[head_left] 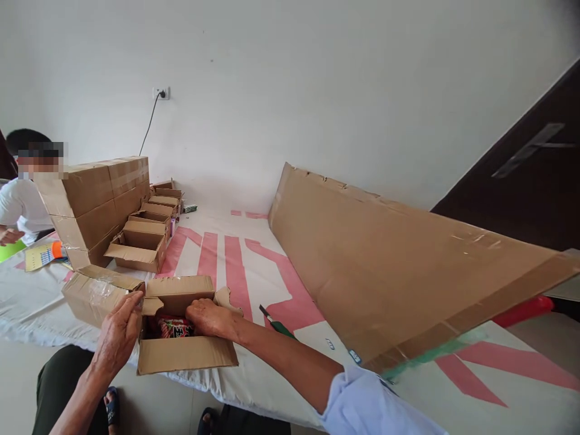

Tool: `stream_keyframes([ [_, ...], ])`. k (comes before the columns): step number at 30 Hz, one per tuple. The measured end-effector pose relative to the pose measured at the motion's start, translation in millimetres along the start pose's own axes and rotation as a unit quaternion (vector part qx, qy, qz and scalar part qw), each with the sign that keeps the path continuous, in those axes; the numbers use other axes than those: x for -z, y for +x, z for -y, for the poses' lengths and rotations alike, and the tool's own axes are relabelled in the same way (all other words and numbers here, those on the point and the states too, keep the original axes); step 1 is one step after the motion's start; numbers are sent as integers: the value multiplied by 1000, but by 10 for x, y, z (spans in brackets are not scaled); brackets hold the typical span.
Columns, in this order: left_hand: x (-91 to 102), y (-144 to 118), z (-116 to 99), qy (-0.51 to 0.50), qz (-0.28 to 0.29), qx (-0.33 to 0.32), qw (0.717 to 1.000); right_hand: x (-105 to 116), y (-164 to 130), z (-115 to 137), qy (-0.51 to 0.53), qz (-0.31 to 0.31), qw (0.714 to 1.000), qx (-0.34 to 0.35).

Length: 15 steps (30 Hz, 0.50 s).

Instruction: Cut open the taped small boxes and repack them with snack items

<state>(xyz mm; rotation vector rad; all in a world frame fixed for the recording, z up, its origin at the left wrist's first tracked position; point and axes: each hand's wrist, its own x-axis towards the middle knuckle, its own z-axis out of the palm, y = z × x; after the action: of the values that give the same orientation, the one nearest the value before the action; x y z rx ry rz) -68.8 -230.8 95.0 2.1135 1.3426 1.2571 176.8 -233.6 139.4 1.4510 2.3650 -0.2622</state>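
Note:
A small open cardboard box sits at the near edge of the white and pink sheet. Red printed packets lie inside it. My right hand reaches into the box, fingers curled on the packets and the inner right side. Over at the box's left side, my left hand presses against the left flap; the fingers are bent and I cannot tell if they grip it. A taped, shut carton lies just left of that hand.
A large flat cardboard sheet leans across the right. A row of open small boxes and a stack of taped cartons stand at the left. A green-handled cutter lies by my right forearm. Another person sits far left.

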Motion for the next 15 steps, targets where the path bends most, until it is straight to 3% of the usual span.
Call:
stream_keyframes([
  [4, -10, 4, -134, 38, 36, -33, 998, -42, 18, 10, -5, 13, 1000, 2],
  [7, -25, 11, -118, 59, 50, -51, 996, -18, 62, 15, 0, 19, 1000, -7],
  [15, -57, -18, -95, 48, 93, -57, 993, -48, -136, -34, 56, -53, 997, -3],
])
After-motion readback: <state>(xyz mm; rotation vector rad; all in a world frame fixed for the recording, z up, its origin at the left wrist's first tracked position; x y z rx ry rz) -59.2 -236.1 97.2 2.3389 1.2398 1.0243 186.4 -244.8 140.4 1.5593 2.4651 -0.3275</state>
